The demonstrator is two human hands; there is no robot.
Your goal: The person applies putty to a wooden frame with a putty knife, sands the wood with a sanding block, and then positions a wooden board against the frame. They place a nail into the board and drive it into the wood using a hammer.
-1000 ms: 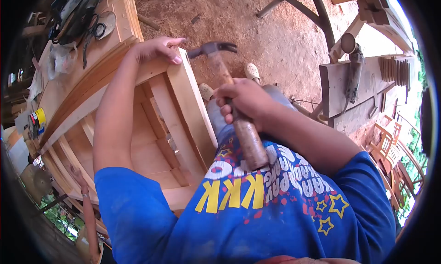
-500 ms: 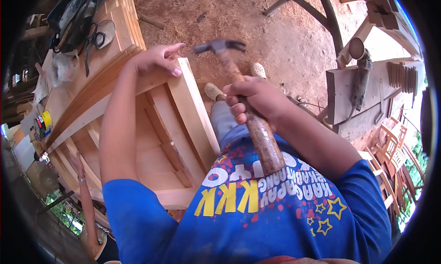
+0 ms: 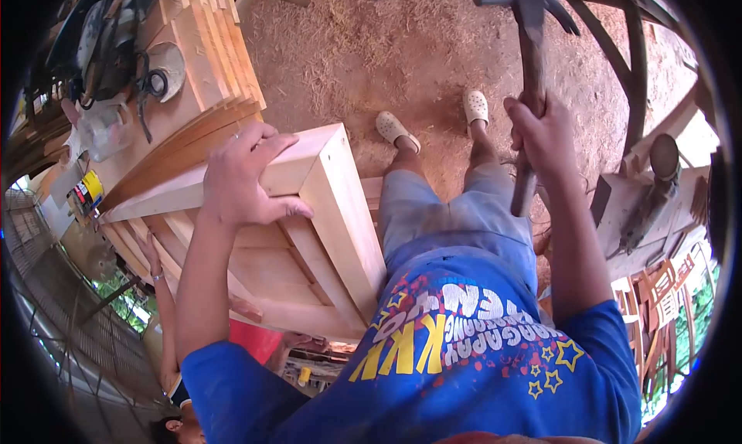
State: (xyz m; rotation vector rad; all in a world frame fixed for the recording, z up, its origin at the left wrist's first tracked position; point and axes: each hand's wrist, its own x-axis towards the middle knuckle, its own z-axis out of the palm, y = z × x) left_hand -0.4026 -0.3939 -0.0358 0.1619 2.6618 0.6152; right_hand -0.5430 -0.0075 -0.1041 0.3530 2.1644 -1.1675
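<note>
My left hand (image 3: 251,177) is wrapped over the top rail of a pale wooden frame (image 3: 340,204) near its corner, thumb on the inner side. The frame is tilted and has slats and panels inside it. Off to the right, my right hand (image 3: 545,131) grips a claw hammer (image 3: 530,50) by its handle. The hammer's dark head points away from me, above the ground and apart from the frame. Another person's hand (image 3: 148,251) is at the far left part of the frame.
Stacked boards (image 3: 205,50) lie at the upper left, with scissors (image 3: 157,82), a plastic bag (image 3: 104,131) and a yellow-labelled can (image 3: 86,190) nearby. Wood shavings cover the ground (image 3: 371,57). A wooden bench with a pipe-like piece (image 3: 653,189) stands at right. Chair parts (image 3: 665,297) lean behind it.
My right hand has carried the hammer away from my chest, outward and to the right. The frame's near end has tilted up, and my left hand has closed around its rail.
</note>
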